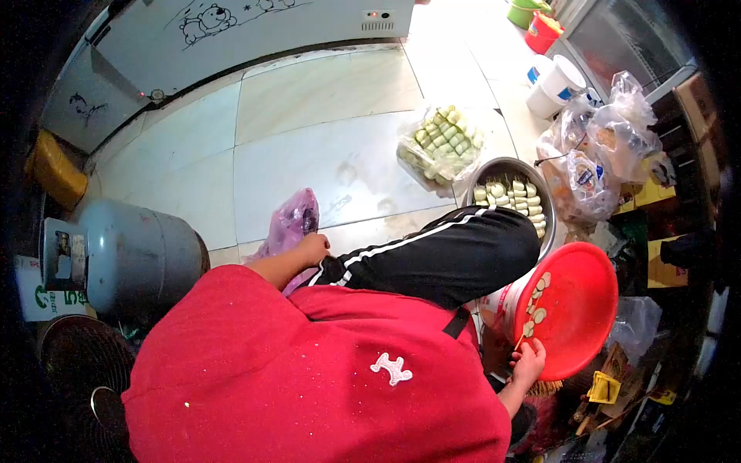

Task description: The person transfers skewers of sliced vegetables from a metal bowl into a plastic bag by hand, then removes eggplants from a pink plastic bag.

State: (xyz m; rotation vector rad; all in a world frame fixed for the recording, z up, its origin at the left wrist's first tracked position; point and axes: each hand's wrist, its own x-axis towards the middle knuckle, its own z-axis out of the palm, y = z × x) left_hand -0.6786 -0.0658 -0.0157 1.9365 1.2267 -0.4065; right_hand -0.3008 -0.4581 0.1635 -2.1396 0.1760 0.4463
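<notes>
My right hand (528,361) pinches the end of a thin wooden skewer (519,343) at the edge of a red basin (583,309). Several pale round vegetable slices (538,315) are threaded along it; their exact kind cannot be told. On the other side, my left hand (315,248) is closed beside my leg, against a purple plastic bag (290,225); what its fingers hold, if anything, is hidden. Beyond my knee stands a metal bowl (546,185) with rows of pale skewered pieces (519,199), partly covered by my leg.
A clear bag of green-white skewered pieces (449,143) lies on the tiled floor (309,147). A grey gas cylinder (147,255) stands left, a white freezer (270,31) at the back. To the right are knotted plastic bags (590,166), white buckets (557,83) and a yellow plastic item (604,387).
</notes>
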